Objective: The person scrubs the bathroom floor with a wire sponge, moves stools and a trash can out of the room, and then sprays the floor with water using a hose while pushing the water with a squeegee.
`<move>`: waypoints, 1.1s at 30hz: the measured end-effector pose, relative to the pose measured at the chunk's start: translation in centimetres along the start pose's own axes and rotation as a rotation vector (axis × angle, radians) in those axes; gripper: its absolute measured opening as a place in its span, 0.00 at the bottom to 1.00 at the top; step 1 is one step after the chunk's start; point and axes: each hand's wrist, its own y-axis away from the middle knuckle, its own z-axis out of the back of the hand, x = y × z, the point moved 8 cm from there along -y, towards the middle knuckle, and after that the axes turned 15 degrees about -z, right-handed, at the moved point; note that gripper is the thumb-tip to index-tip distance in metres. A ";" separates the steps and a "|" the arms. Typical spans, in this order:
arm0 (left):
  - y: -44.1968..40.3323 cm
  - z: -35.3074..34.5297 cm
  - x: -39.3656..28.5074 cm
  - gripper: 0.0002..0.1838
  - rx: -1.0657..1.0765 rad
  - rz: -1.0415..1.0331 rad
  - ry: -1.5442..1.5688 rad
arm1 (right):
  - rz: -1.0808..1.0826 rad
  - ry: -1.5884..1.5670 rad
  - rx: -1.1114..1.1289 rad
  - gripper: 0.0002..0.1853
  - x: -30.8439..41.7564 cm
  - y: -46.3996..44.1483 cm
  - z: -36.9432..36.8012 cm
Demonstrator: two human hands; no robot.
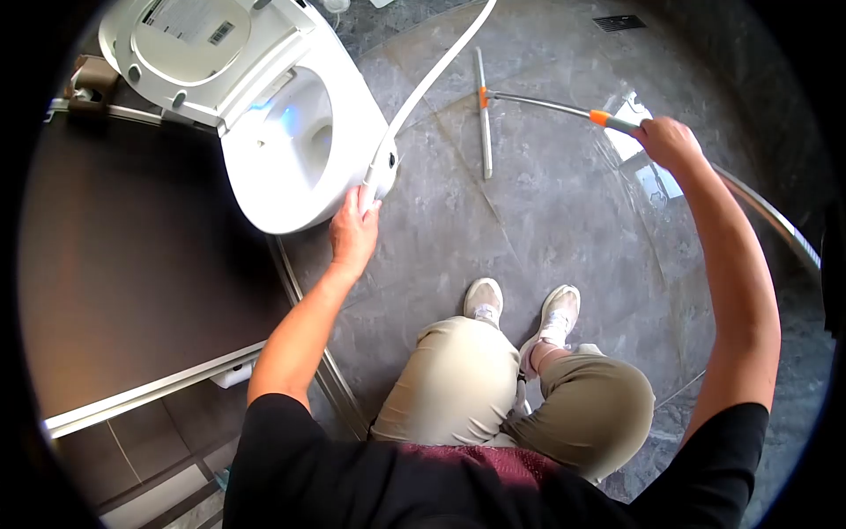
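Note:
My left hand (354, 234) is closed around the lower end of a white hose (425, 86), beside the front right side of the white toilet (357, 110). The hose runs up past the top edge of the view. My right hand (670, 143) grips the grey and orange handle of a floor squeegee (546, 104). The squeegee's long thin blade (484, 115) lies on the grey tiled floor (423, 256), right of the toilet. The toilet lid (189, 35) and seat are raised, and blue light shows inside the bowl.
A dark panel with a metal frame (141, 264) stands at the left. A drain grate (619, 23) lies at the upper right, and a shiny curved rail (771, 216) is at the far right. My shoes (559, 315) are on the floor below the squeegee.

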 end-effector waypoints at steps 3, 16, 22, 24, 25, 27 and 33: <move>0.8 1.3 0.0 0.17 -0.011 -0.039 -0.044 | -0.007 -0.130 -0.032 0.17 -2.3 5.2 -3.2; 4.5 3.9 0.9 0.18 -0.007 -0.013 -0.002 | 0.059 -0.570 0.778 0.12 13.1 19.3 -19.9; 5.4 4.6 2.0 0.18 0.042 0.010 0.000 | 0.153 -0.263 0.227 0.15 4.4 14.5 -19.3; 4.3 3.6 1.6 0.18 0.050 -0.030 0.044 | 0.130 -0.146 0.086 0.16 -1.2 12.8 -16.8; 4.1 3.3 1.3 0.18 0.047 -0.043 0.056 | 0.065 -0.022 0.142 0.16 -3.4 12.2 -15.4; 4.2 3.1 0.5 0.19 0.049 -0.032 0.104 | 0.066 0.007 0.088 0.15 -6.1 12.9 -10.9; 1.3 0.9 -4.5 0.20 0.094 -0.032 0.348 | -0.073 -0.038 0.036 0.09 -8.6 18.8 -5.1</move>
